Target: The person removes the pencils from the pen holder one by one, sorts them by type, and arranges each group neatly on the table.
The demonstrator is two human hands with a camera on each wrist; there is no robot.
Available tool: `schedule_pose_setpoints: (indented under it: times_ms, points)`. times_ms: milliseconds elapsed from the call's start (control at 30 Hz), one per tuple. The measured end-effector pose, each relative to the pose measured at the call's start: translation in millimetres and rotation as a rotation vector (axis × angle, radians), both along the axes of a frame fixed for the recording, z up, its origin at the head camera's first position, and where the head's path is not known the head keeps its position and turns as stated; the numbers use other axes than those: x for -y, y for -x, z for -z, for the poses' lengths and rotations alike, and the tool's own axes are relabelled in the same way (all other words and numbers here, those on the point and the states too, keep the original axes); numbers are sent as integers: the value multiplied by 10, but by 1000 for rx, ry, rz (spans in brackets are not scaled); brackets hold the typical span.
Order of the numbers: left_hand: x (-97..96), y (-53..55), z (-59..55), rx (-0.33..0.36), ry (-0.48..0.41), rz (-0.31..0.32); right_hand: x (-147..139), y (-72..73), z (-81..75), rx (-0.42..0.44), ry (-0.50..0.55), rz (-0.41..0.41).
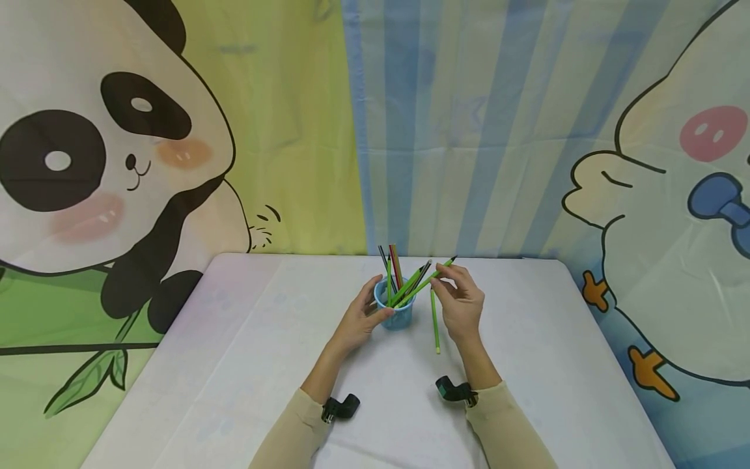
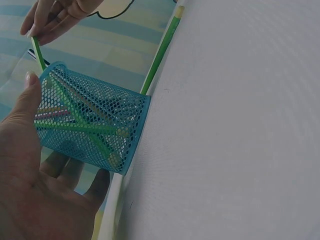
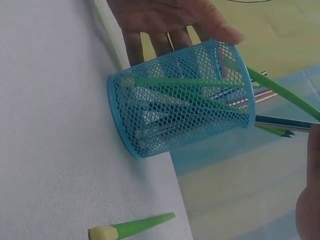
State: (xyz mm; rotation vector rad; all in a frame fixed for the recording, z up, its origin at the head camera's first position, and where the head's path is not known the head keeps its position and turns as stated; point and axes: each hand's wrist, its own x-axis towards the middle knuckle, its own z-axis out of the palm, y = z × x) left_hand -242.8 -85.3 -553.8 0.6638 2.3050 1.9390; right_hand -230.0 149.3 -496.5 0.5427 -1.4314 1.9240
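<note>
A light-blue mesh pencil cup stands on the white table with several pencils in it, some green, some dark, one reddish. My left hand holds the cup from its left side, thumb near the rim and fingers around the far side. Between thumb and fingertips, my right hand pinches a green pencil near its dark pointed end; the pencil slants down into the cup. Through the mesh cup in the right wrist view, the pencils' lower ends show crossed. Another green pencil lies on the table below the right hand.
The white table reaches back to a printed curtain with a panda on the left and a pale cartoon animal on the right. A black wrist camera sits on the left wrist, another black camera on the right.
</note>
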Motion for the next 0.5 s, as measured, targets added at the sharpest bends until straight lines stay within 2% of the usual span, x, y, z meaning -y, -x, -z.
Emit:
schedule_pose_setpoints:
  times_ms: [233,500]
  points:
    - [5,17,13,4,-1,-4,-3,-14,-37,-8,-8,31]
    - [13,4,7,-6,0,2,-26,-27,-39,9,-1,-8]
